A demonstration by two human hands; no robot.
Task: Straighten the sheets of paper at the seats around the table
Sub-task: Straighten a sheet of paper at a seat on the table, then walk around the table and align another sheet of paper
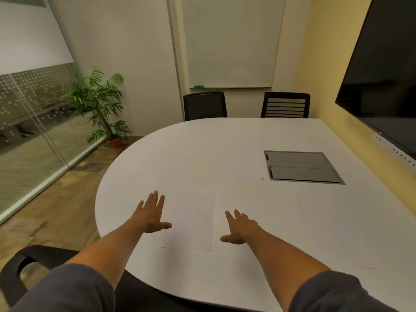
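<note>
A white desk point(281, 221) with a rounded end fills most of the view. On it, near the person's edge, a sheet of paper point(191, 221) lies flat, its long sides running away from the person and its near edge roughly parallel to the desk edge.

The left hand point(150, 216) reaches out over the desk at the sheet's left side. Its fingers point(155, 200) are straight and spread, released, holding nothing; the thumb points right, over or on the left margin of the sheet, though whether the palm presses down cannot be told. The right hand point(239, 228) is stretched out just right of the sheet, fingers also straight and released, thumb pointing left toward the paper's right edge without clearly touching it.

Farther along the desk a second stack of paper point(246, 170) lies just left of a grey cable hatch point(302, 166) set into the top. A faint edge of another sheet point(369, 267) shows near the right side of the desk.

Two black chairs point(205, 105) stand at the far end below a whiteboard point(231, 41), with a small green object on its ledge. A potted plant point(101, 104) stands in the left corner beside a glass wall point(33, 109). A dark screen point(387, 75) hangs on the yellow wall at right. A black chair armrest point(20, 266) sits at lower left.
</note>
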